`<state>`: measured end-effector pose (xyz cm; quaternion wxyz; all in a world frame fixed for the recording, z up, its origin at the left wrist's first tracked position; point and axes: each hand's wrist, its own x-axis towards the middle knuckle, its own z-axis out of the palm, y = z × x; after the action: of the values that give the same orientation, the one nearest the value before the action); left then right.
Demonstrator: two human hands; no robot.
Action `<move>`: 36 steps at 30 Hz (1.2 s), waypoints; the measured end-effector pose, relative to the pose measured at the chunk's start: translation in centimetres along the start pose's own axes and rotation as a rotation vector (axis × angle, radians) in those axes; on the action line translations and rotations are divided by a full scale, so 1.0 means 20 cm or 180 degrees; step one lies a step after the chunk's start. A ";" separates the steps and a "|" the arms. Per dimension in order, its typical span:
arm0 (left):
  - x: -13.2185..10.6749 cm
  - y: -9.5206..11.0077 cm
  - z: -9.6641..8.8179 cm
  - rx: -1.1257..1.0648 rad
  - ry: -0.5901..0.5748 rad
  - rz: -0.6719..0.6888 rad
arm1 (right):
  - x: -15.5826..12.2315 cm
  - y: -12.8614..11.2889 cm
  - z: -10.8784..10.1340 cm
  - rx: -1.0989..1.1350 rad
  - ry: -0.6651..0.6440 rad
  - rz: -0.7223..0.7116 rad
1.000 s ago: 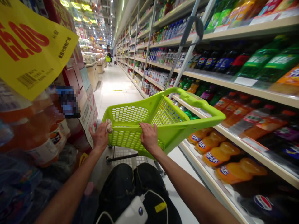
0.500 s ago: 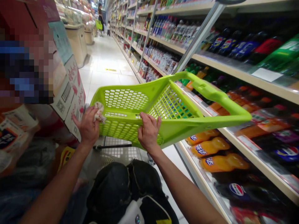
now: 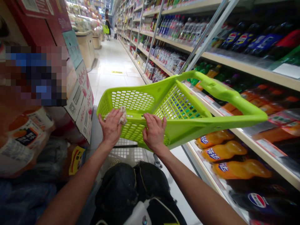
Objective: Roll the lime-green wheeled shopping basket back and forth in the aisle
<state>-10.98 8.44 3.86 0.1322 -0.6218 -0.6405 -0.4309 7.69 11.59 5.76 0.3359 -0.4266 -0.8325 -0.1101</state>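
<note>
Lime-green plastic shopping basket (image 3: 138,103) is tilted up in front of the person, held in both hands, with its long handle (image 3: 225,93) reaching right toward the shelf edge. The left hand (image 3: 111,128) lies open with its fingers spread, pressing a crumpled tissue (image 3: 122,115) against the perforated wall. The right hand (image 3: 153,132) curls its fingers over the basket's lower edge. Beneath the basket is a wire trolley deck (image 3: 124,153), and a black bag (image 3: 131,190) sits nearer the person. Orange Fanta bottles (image 3: 222,153) and a Pepsi bottle (image 3: 256,200) line the shelf (image 3: 248,67) to the right, with cardboard display boxes (image 3: 81,103) to the left.
</note>
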 end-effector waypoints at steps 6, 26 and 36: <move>-0.02 -0.13 -0.08 0.0116 0.0346 -0.0467 | -0.02 0.00 -0.02 0.0013 -0.0047 -0.0068; -0.03 -0.01 -0.07 0.0324 0.0060 -0.0168 | -0.06 0.17 -0.21 -0.0166 0.0137 0.0145; 0.01 0.16 -0.02 0.0322 -0.0551 0.0259 | -0.08 0.20 -0.18 -0.0201 0.0171 -0.0041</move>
<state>-8.22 7.84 5.50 0.1251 -0.6747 -0.6447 -0.3369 13.10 11.45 6.99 0.3438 -0.4286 -0.8220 -0.1500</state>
